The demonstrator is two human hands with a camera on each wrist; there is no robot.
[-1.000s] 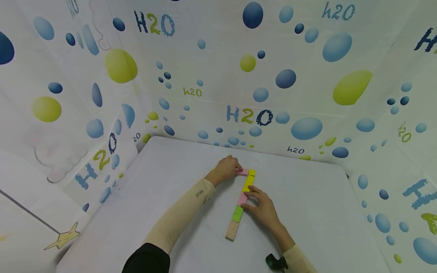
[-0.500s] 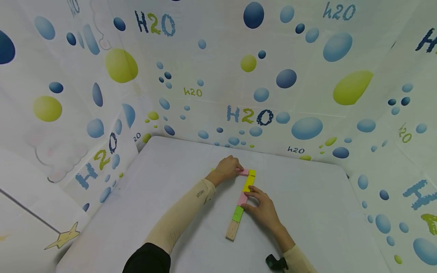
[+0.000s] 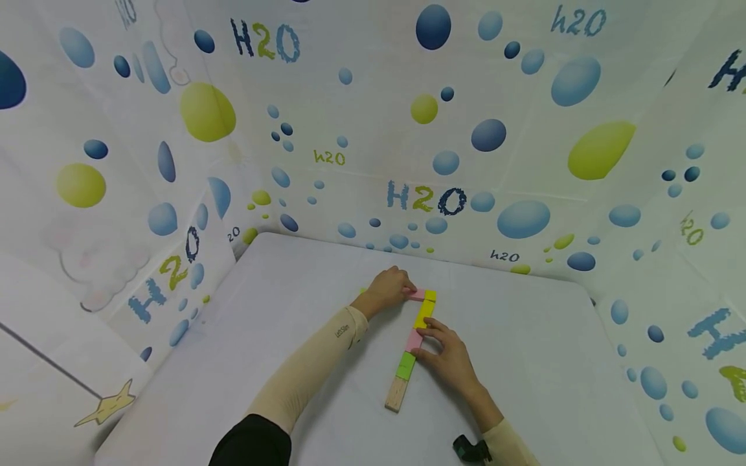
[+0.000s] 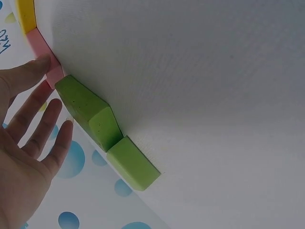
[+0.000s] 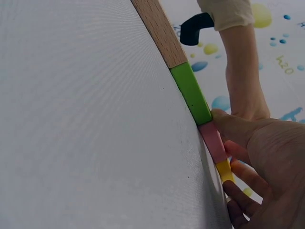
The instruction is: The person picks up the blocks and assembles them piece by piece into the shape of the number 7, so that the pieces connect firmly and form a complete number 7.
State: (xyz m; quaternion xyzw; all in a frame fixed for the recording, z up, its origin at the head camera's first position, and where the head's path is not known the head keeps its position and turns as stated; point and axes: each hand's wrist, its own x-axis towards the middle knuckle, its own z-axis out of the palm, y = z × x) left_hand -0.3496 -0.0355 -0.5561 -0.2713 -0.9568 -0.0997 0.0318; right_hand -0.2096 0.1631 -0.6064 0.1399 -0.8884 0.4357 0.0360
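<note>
Coloured blocks lie end to end on the white tabletop. At the far side my left hand [image 3: 386,289] pinches a pink block [image 4: 42,46] between thumb and forefinger, its other fingers spread. A yellow block [image 3: 430,295] meets that pink block at the corner. Two green blocks follow it on the other side, a larger one [image 4: 86,109] and a smaller one [image 4: 133,163]. My right hand [image 3: 449,355] touches the side of the other line with thumb and fingertips. There, a second pink block [image 5: 213,142] lies between a bright green block [image 5: 191,93] and a long yellow block [image 3: 423,313].
A plain wooden block [image 3: 396,393] ends the line nearest me. A dark green curved object [image 3: 471,448] shows beside my right wrist. Behind the table [image 3: 553,362] hangs a white sheet [image 3: 379,116] printed with blue and green bubbles.
</note>
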